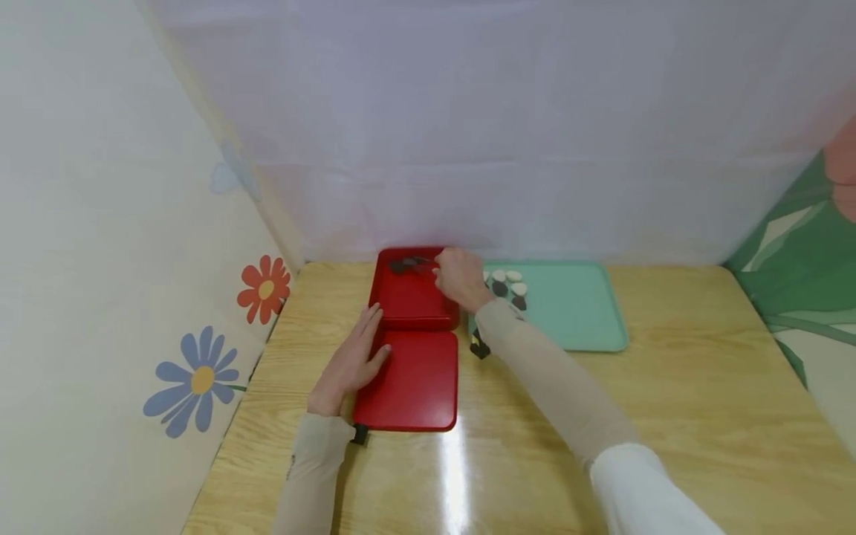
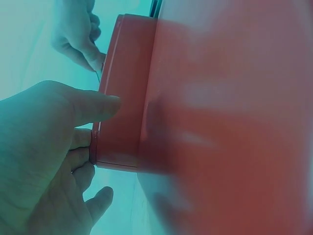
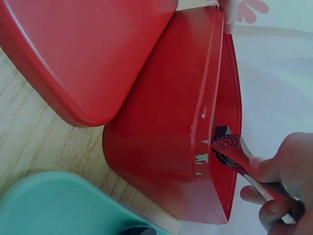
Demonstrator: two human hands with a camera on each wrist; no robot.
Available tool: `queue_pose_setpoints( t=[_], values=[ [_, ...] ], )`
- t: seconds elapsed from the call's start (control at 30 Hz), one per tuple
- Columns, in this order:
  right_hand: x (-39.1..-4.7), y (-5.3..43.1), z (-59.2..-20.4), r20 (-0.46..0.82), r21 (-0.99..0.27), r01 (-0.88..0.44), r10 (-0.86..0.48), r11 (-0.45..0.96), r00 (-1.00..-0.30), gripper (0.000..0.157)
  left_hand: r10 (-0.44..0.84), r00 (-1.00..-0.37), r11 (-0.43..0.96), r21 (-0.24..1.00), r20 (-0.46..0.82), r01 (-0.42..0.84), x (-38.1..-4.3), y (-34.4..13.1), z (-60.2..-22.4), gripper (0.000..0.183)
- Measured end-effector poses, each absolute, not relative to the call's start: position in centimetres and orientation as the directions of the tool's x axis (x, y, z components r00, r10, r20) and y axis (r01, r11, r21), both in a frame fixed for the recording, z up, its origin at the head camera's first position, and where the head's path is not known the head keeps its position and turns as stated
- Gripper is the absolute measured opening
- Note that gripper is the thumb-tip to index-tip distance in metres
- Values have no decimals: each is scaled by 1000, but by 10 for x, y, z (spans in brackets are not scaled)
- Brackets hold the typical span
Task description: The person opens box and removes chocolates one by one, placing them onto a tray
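Observation:
An open red tin point(image 1: 414, 325) stands against the back wall, its paint chipped along the rim in the right wrist view. My right hand point(image 1: 460, 276) grips metal tongs point(image 3: 252, 171) with perforated ends, which reach over the rim into the tin. A dark piece point(image 3: 222, 130) shows at the tongs' tips; I cannot tell whether they pinch it. With its thumb against the front wall and its fingers over the rim, my left hand point(image 1: 351, 365) holds the tin's near left corner. The red lid point(image 1: 414, 390) lies in front of the tin, partly under my left thumb in the head view.
To the tin's right is a mint-green tray point(image 1: 575, 308). Several white point(image 1: 519, 289) and dark pieces point(image 1: 519, 303) lie at its left side, partly behind my right forearm. A flower-painted wall point(image 1: 200, 379) borders the wooden table point(image 1: 675, 416) on the left.

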State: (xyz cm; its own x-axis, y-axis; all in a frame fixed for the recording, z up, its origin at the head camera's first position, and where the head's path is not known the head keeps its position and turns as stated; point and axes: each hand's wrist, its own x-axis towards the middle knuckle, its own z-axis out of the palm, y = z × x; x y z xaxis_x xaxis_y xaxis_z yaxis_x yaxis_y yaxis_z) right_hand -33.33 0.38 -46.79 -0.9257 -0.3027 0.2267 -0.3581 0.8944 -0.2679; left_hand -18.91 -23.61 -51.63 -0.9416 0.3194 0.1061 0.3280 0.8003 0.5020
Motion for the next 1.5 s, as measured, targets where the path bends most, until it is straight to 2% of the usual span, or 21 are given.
queue_pose_setpoints(
  t=[0.23, 0.47, 0.83, 1.23, 1.5],
  values=[
    [-326, 7, -460, 239, -272, -389, -330, 880, -913, 20, 309, -947, 806, 503, 94, 313, -190, -237, -516, 76],
    [-316, 13, -454, 221, -331, -390, -331, 859, -917, 30, 310, -947, 811, 498, 82, 308, -191, -237, -517, 76],
    [-296, 32, -454, 288, -413, -430, -333, 803, -898, 27, 305, -949, 811, 502, 74, 300, -191, -238, -520, 77],
    [-279, 58, -451, 274, -526, -397, -292, 752, -916, 19, 313, -946, 813, 493, 79, 310, -191, -238, -520, 76],
    [-270, 73, -449, 287, -607, -387, -264, 694, -921, 31, 312, -947, 810, 499, 77, 307, -191, -237, -519, 77]
  ],
)
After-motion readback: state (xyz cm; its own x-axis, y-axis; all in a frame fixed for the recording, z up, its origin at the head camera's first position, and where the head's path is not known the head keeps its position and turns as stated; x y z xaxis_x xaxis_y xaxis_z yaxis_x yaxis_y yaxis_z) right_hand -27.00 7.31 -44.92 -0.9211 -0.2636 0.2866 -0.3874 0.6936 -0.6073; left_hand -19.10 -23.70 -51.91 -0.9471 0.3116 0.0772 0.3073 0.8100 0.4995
